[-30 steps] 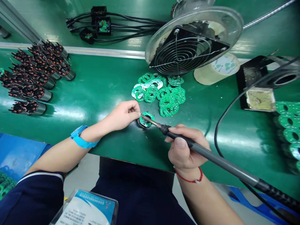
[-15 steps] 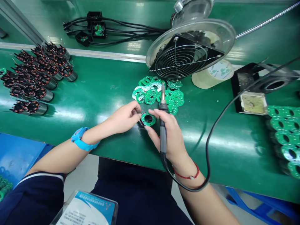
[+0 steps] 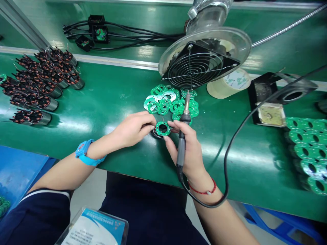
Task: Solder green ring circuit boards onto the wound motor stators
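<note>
A ring-shaped green circuit board (image 3: 157,129) rests over a dark motor stator (image 3: 155,134) on the bench, slightly tilted. My left hand (image 3: 136,127) is closed at its left side, thumb and forefinger pinched together at the edge; whether they grip a wire, the board or the stator is hidden. In my right hand (image 3: 190,149) is a soldering iron (image 3: 181,149), its tip pointing away from me, clear of the board. The right thumb and fingertips are at the board's right edge. Just beyond lies a loose pile of green circuit boards (image 3: 163,106).
A fume extractor fan (image 3: 191,69) hangs low over the pile. Wound stators (image 3: 43,88) stand at left. To the right are a tape roll (image 3: 227,85), an iron stand with sponge (image 3: 270,114) and rows of board-topped parts (image 3: 310,149). The iron's cable (image 3: 226,163) loops beside my right forearm.
My right hand and the soldering iron have moved a little to the right, fingers spreading slightly from the board. The board has shifted slightly right, showing more stator beneath. The camera view has shifted a little.
</note>
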`<state>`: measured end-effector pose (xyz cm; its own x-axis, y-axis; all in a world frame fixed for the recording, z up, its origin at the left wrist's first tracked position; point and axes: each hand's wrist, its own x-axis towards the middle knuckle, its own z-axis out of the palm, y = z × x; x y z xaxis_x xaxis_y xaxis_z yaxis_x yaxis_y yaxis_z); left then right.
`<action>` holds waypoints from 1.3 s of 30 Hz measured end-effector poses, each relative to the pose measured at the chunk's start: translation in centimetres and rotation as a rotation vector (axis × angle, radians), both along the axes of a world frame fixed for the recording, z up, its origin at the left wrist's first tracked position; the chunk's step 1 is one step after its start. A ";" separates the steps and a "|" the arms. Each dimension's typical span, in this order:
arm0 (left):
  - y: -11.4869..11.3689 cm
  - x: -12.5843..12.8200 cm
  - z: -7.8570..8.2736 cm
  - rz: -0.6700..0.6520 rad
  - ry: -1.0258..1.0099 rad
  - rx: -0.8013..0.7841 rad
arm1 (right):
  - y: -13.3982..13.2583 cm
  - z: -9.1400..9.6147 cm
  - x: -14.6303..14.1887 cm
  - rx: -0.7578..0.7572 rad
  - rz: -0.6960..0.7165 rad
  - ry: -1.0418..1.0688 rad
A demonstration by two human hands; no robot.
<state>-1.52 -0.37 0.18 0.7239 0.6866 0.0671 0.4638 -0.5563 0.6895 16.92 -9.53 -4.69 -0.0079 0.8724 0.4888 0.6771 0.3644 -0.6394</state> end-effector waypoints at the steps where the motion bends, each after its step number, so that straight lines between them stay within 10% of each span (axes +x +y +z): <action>1: 0.0 0.0 0.1 -0.009 -0.038 -0.033 | 0.0 0.1 -0.1 0.000 0.005 -0.015; 10: 1.3 -2.1 1.0 -0.175 0.163 -0.112 | -0.1 0.7 -0.1 0.004 0.047 -0.077; 21: 0.2 0.5 -1.0 0.077 -0.185 -0.404 | 0.1 1.5 -0.7 0.101 0.194 -0.115; 29: 0.3 0.9 -0.7 0.222 -0.240 -0.681 | 0.1 1.7 -0.8 0.036 0.107 -0.140; 39: 0.3 0.9 -1.4 0.255 -0.188 -0.570 | -1.7 0.9 -0.1 0.130 -0.153 0.265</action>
